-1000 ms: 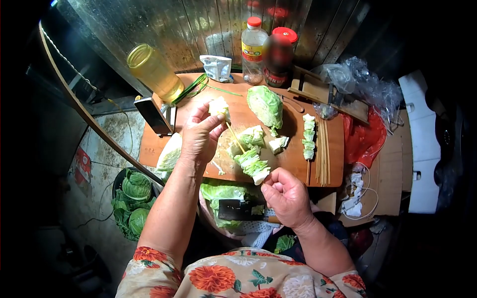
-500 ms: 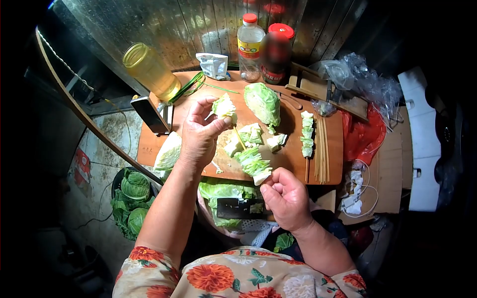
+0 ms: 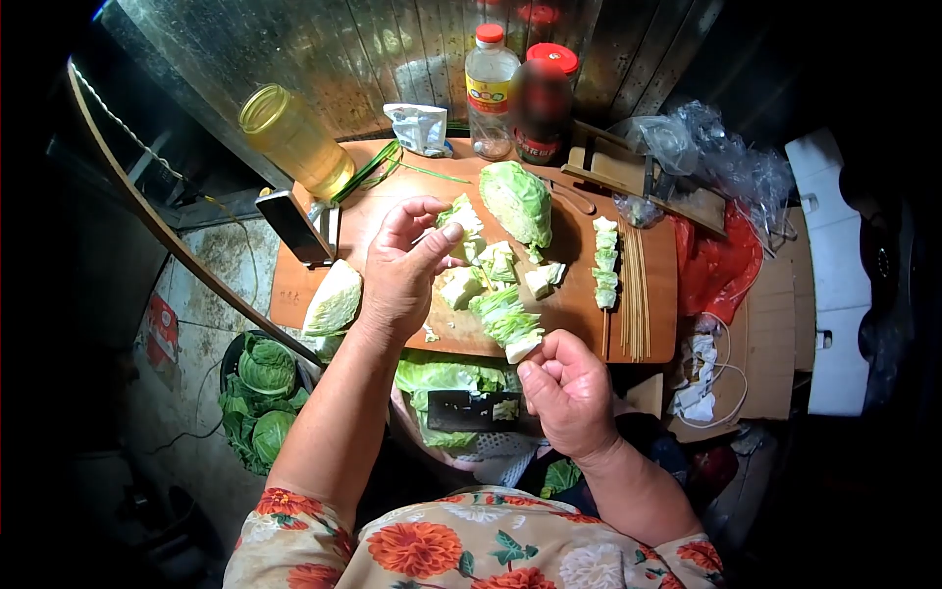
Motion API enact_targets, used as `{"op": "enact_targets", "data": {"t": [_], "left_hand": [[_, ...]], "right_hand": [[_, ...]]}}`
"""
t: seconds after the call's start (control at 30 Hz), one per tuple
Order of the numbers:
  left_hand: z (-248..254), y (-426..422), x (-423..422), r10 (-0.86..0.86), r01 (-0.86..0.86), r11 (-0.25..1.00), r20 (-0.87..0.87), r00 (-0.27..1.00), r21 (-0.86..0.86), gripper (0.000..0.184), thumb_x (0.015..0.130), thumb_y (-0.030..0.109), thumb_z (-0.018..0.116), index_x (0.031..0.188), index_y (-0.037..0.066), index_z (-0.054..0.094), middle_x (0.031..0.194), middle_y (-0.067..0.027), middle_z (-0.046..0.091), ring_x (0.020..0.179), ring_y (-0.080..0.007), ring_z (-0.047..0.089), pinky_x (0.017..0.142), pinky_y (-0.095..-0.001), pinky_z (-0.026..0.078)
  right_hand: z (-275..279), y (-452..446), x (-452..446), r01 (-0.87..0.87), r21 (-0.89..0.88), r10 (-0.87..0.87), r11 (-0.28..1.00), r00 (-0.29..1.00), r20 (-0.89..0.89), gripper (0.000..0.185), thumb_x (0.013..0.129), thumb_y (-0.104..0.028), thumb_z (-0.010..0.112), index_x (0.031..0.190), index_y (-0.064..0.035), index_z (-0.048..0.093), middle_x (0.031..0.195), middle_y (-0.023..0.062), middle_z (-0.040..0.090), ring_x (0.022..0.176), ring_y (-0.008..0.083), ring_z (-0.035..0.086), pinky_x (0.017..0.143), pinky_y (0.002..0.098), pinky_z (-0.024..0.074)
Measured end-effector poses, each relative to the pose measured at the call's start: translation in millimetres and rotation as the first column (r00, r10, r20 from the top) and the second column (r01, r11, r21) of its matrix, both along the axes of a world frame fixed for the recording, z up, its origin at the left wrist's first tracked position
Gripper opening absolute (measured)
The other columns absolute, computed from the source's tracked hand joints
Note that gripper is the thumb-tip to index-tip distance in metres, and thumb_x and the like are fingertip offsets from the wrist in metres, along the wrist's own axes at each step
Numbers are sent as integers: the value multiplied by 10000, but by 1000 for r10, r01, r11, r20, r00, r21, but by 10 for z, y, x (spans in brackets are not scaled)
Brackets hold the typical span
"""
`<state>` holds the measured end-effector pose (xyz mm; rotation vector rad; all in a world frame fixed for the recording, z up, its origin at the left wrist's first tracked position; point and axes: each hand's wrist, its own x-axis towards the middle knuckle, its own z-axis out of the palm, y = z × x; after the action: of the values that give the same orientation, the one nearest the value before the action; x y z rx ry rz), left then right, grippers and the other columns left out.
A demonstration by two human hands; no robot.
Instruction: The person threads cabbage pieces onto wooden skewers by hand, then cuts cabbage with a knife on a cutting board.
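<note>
My left hand (image 3: 404, 260) pinches a cabbage piece (image 3: 465, 218) between thumb and fingers, above the wooden cutting board (image 3: 383, 211). The fingers of my right hand (image 3: 567, 391) are closed at the white lower end of a cabbage skewer (image 3: 503, 316). Its bare stick runs up toward my left hand; whether the tip has entered the piece there I cannot tell. Loose cut cabbage pieces (image 3: 497, 261) lie just behind. To the right, a finished-looking skewer of cabbage (image 3: 605, 265) rests beside a row of bare bamboo sticks (image 3: 636, 294).
Half a cabbage (image 3: 518, 204) and a cabbage wedge (image 3: 334, 297) lie on the board. A cleaver (image 3: 471, 411) rests over cabbage leaves in front of me. A phone (image 3: 292, 226), a jar of yellow liquid (image 3: 299, 147) and bottles (image 3: 491, 93) line the left and back. Cabbages (image 3: 267, 363) fill a floor container.
My left hand has moved right and slightly down with its cabbage piece, closer to the skewer. The right hand and the skewer have shifted only a little.
</note>
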<state>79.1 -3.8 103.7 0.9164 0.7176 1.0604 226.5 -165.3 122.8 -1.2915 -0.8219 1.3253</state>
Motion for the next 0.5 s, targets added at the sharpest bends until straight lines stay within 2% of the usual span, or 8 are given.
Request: {"op": "enact_targets", "data": {"t": [0.07, 0.13, 0.17, 0.3, 0.37, 0.5], "left_hand": [[-30, -64, 46, -29, 30, 999, -46, 999, 14, 326, 828, 109, 714, 1111, 94, 554, 1019, -34, 572, 885, -91, 579, 700, -229, 512], [-62, -154, 99, -83, 89, 995, -139, 987, 39, 332, 819, 105, 722, 1106, 86, 557, 980, -29, 578, 866, -80, 572, 675, -207, 480], [-31, -232, 130, -112, 110, 994, -99, 989, -24, 323, 815, 83, 717, 1097, 79, 560, 969, -31, 599, 839, -79, 570, 664, -197, 446], [33, -266, 135, -119, 119, 993, -27, 993, -15, 295, 819, 46, 691, 1084, 52, 562, 964, -41, 616, 850, -83, 576, 675, -205, 442], [23, -287, 141, -125, 124, 992, -32, 992, -19, 290, 822, 43, 686, 1084, 50, 560, 963, -40, 615, 856, -83, 578, 677, -208, 444], [15, -341, 186, -133, 133, 991, -3, 991, 3, 278, 825, 25, 669, 1080, 41, 558, 958, -31, 610, 856, -89, 578, 708, -222, 454]], "right_hand": [[-14, 4, 7, 7, -2, -7, 1000, 1000, -14, 46, 891, -27, 555, 878, -14, 513, 711, -37, 536, 605, 6, 472, 526, 177, 386], [-54, 31, 18, -19, 30, 18, 999, 999, 44, 68, 912, -53, 550, 905, -31, 485, 712, -22, 508, 553, 23, 454, 490, 171, 368], [-37, 46, 17, 6, 28, -6, 1000, 1000, -15, 67, 913, -52, 546, 901, -31, 484, 713, -20, 512, 554, 23, 456, 502, 172, 378], [-16, 22, 33, -5, 17, 5, 1000, 1000, 7, 61, 917, -50, 540, 902, -28, 485, 712, -15, 512, 559, 24, 456, 511, 172, 385], [-43, 12, 22, 29, 41, -30, 999, 999, 17, 76, 910, -41, 537, 862, -25, 481, 667, -37, 502, 591, 0, 414, 501, 176, 336], [-45, -9, 20, 57, 37, -58, 998, 998, 5, 78, 912, -48, 540, 862, -23, 485, 667, -35, 505, 589, 3, 420, 503, 176, 340]]}}
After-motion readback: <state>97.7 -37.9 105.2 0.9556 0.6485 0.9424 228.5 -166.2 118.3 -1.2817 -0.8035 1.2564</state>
